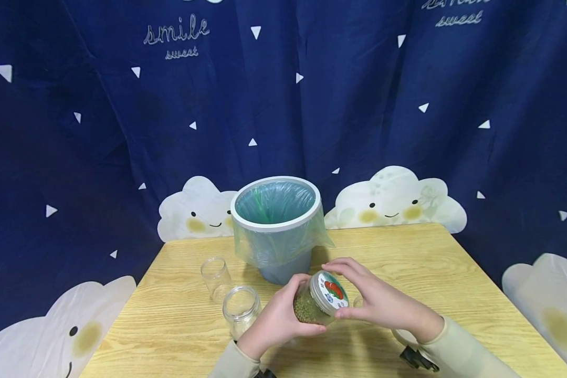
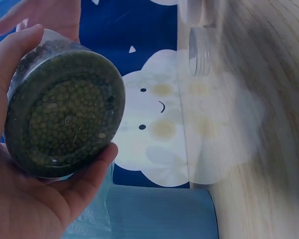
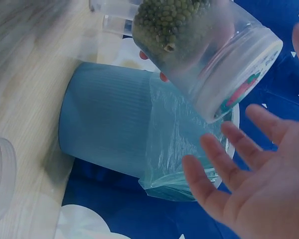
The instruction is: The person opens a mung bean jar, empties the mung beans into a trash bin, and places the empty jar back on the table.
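Observation:
A clear jar (image 1: 307, 305) of small green beans is tilted above the table, its printed lid (image 1: 332, 292) facing up and right. My left hand (image 1: 280, 318) grips the jar's body, thumb and fingers around its sides. In the left wrist view the jar's round base (image 2: 67, 114) shows beans heaped against it. My right hand (image 1: 375, 296) is spread around the lid with fingers extended. From the right wrist view, these fingers (image 3: 217, 157) stand near the white lid edge (image 3: 241, 74), with a gap between. Beans (image 3: 169, 22) lie toward the jar's bottom, leaving air under the lid.
A blue-grey bin (image 1: 283, 274) with a pale green liner (image 1: 283, 244) stands behind my hands. Two clear jars (image 1: 216, 281) without lids stand on the left of the wooden table (image 1: 179, 315). Another clear round container (image 3: 0, 177) sits on the right side, partly hidden by my right arm.

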A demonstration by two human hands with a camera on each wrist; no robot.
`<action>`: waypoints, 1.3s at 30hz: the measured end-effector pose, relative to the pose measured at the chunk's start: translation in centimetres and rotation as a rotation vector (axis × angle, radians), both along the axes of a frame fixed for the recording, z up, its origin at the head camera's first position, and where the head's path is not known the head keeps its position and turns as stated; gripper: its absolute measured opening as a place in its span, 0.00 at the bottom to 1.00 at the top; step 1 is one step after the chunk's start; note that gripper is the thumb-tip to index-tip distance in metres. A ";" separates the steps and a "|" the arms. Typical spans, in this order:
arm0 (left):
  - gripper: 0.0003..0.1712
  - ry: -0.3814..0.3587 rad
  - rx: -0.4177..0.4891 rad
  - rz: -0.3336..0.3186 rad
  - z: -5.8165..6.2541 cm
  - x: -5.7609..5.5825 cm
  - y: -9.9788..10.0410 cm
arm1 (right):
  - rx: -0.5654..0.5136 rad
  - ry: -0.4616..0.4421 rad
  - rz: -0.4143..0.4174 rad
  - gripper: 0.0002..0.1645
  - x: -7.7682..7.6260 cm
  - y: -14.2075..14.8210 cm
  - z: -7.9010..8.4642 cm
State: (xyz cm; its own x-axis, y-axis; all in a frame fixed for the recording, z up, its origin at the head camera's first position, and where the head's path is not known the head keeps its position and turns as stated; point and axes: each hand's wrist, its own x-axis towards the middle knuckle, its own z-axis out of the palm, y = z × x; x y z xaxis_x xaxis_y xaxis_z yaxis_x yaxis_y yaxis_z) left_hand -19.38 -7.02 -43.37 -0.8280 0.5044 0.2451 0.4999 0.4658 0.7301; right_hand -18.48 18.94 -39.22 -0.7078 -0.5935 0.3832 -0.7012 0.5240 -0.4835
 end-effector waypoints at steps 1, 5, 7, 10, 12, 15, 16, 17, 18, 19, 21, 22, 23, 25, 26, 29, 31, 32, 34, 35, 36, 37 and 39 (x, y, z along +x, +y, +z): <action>0.53 0.002 0.000 0.001 0.0 0.0 0.0 | -0.004 -0.008 -0.011 0.47 0.0 0.0 -0.1; 0.53 0.015 0.000 0.001 0.0 0.0 0.1 | -0.014 -0.024 -0.030 0.46 0.0 -0.2 -0.3; 0.53 0.025 0.001 -0.002 0.0 0.0 0.2 | -0.018 -0.022 -0.032 0.47 -0.1 -0.3 -0.4; 0.53 0.040 0.003 -0.007 0.0 -0.1 0.3 | -0.021 -0.006 -0.034 0.48 -0.1 -0.4 -0.5; 0.53 0.051 -0.001 -0.009 0.0 -0.1 0.3 | -0.026 0.004 -0.034 0.48 -0.1 -0.4 -0.5; 0.53 0.058 -0.005 -0.014 0.0 0.0 0.4 | -0.025 0.011 -0.034 0.49 0.0 -0.4 -0.6; 0.53 0.058 -0.006 -0.015 0.0 0.0 0.4 | -0.021 0.011 -0.033 0.49 0.0 -0.3 -0.6; 0.53 0.057 -0.006 -0.018 0.0 0.0 0.4 | -0.021 0.010 -0.029 0.49 0.0 -0.3 -0.6; 0.53 0.055 -0.005 -0.021 0.0 0.0 0.4 | -0.019 0.010 -0.024 0.49 0.0 -0.2 -0.6; 0.53 0.054 -0.004 -0.025 0.1 0.0 0.4 | -0.016 0.011 -0.018 0.49 0.0 -0.2 -0.6; 0.53 0.058 -0.002 -0.034 0.1 0.0 0.4 | -0.010 0.010 -0.001 0.49 0.0 0.0 -0.5; 0.53 0.060 0.000 -0.040 0.1 0.0 0.4 | -0.008 0.011 0.009 0.49 0.0 0.1 -0.5; 0.53 0.062 0.003 -0.047 0.2 0.1 0.4 | -0.009 0.012 0.022 0.49 0.1 0.2 -0.5; 0.52 0.066 0.006 -0.061 0.2 0.1 0.4 | -0.011 0.014 0.046 0.50 0.1 0.3 -0.4; 0.52 0.069 0.006 -0.066 0.3 0.1 0.4 | -0.011 0.018 0.059 0.50 0.1 0.4 -0.4; 0.52 0.073 0.000 -0.075 0.3 0.1 0.4 | -0.013 0.028 0.091 0.51 0.1 0.6 -0.3; 0.52 0.075 -0.004 -0.077 0.3 0.1 0.4 | -0.013 0.037 0.109 0.52 0.1 0.6 -0.3; 0.52 0.074 -0.006 -0.079 0.3 0.1 0.4 | -0.013 0.038 0.118 0.52 0.0 0.6 -0.3; 0.52 0.073 -0.005 -0.083 0.3 0.1 0.4 | -0.017 0.045 0.138 0.53 0.0 0.7 -0.3; 0.52 0.073 -0.004 -0.085 0.3 0.1 0.4 | -0.021 0.049 0.150 0.53 -0.1 0.7 -0.2; 0.52 0.076 -0.004 -0.086 0.3 0.1 0.4 | -0.023 0.057 0.163 0.53 -0.1 0.8 -0.2; 0.52 0.078 -0.005 -0.086 0.3 0.1 0.4 | -0.024 0.064 0.174 0.54 -0.1 0.8 -0.2; 0.52 0.081 -0.005 -0.083 0.3 0.1 0.4 | -0.024 0.083 0.193 0.54 -0.2 0.9 -0.2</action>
State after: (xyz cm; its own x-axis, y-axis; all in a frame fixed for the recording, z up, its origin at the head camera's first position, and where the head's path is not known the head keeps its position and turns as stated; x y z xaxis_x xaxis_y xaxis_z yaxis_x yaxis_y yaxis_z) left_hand -19.32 -6.63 -43.10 -0.7609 0.5717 0.3071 0.5944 0.4241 0.6833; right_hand -18.69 19.84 -39.44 -0.5469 -0.7050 0.4515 -0.8257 0.3649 -0.4303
